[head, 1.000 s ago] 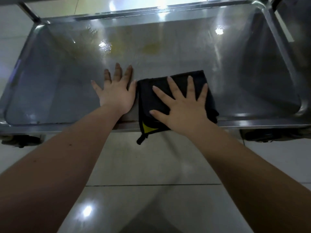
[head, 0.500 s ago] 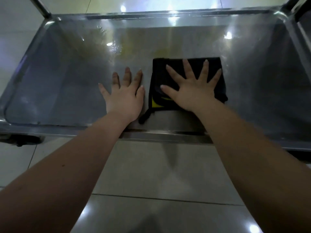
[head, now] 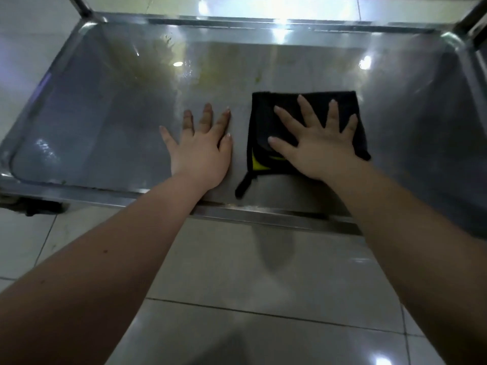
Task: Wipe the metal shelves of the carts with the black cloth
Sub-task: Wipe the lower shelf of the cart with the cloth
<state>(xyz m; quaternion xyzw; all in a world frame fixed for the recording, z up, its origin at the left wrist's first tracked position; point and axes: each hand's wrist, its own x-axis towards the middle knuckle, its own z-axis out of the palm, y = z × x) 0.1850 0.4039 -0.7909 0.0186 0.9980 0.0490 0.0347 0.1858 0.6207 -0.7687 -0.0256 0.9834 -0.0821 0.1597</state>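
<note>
Right hand [head: 320, 147] flat, fingers spread, pressing folded black cloth [head: 266, 122] on metal shelf [head: 105, 122], right of middle. Left hand [head: 201, 151] flat, empty, beside cloth. Yellowish smears near far edge. Tiled floor [head: 237, 272] below.

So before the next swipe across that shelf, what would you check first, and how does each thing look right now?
1. Cloth under the wiping hand: ok. The right hand lies flat, fingers spread, on the black cloth.
2. Cloth flat on the metal: ok. It sits folded on the shelf, with a small loop trailing toward the near edge.
3. Bracing hand out of the way: ok. The left hand rests flat on bare metal beside the cloth, not touching it.
4. Dirt left to wipe: not ok. Yellowish smears show toward the far side.
5. Cart held steady: cannot tell. Only part of one wheel shows.
</note>
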